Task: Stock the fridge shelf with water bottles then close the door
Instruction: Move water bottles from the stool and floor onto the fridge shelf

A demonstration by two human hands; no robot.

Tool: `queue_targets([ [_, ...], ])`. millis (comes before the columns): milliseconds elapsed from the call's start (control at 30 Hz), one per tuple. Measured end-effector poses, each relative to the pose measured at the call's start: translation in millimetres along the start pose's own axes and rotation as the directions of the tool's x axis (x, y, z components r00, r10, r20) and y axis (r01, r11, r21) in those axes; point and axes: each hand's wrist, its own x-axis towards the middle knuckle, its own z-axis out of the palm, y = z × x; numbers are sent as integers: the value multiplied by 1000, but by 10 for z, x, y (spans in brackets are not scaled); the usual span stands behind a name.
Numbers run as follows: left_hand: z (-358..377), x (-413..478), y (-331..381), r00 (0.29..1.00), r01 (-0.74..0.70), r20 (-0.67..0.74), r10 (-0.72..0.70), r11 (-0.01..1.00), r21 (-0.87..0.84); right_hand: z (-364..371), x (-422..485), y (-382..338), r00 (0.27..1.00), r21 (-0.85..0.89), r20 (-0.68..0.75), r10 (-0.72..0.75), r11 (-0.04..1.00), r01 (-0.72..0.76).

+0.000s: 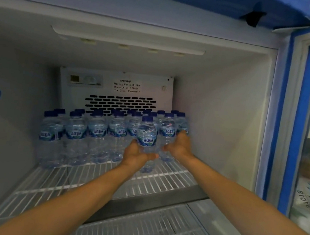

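— What's around the hands?
— The open door [302, 118] is on the right and a vent panel [121, 102] at the back. Rows of water bottles [96, 130] stand upright at the rear of the wire shelf [85, 177].
— And the hands?
— The left hand [136, 155] curls its fingers round the front bottle [147, 134]. The right hand [180, 146] wraps the neighbouring bottle [168, 132], near the right wall.

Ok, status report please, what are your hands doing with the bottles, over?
Left grip round front bottle, right grip round neighbour bottle. Stocked rows behind. Door open, nothing blocking.
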Motion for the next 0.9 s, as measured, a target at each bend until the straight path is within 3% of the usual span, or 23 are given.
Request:
queue_targets([
  [633,0,-83,53,1000,-14,2,14,1000,-13,108,118,18,997,-137,-75,-27,990,17],
  [900,2,-155,92,1000,-28,3,28,998,-55,62,54,73,1000,-120,-13,23,993,-24],
])
